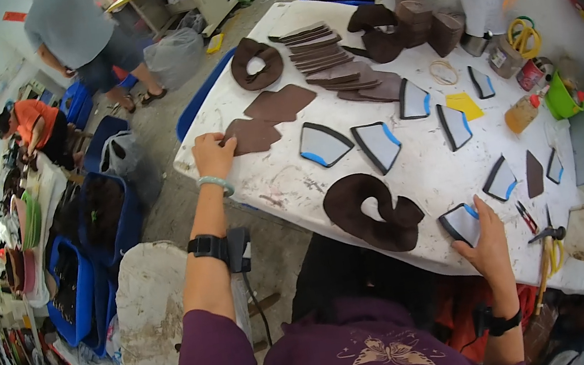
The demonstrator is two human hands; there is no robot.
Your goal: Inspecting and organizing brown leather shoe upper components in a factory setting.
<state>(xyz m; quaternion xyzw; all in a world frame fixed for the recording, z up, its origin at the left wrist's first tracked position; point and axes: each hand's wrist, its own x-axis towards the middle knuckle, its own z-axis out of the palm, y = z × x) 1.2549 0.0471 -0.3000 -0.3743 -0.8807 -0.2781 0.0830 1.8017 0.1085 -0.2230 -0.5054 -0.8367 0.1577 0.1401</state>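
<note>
Left hand (pixel 213 154) at the table's (pixel 415 186) left edge, fingers curled and pinching the near end of a flat brown leather piece (pixel 252 134); long axis running away toward the table's middle. Right hand (pixel 485 236) at the near edge, fingers spread flat over a pale panel with blue-and-black border (pixel 459 222), pressing, not clamped. Hands well apart, a curled brown strip (pixel 373 212) between.
</note>
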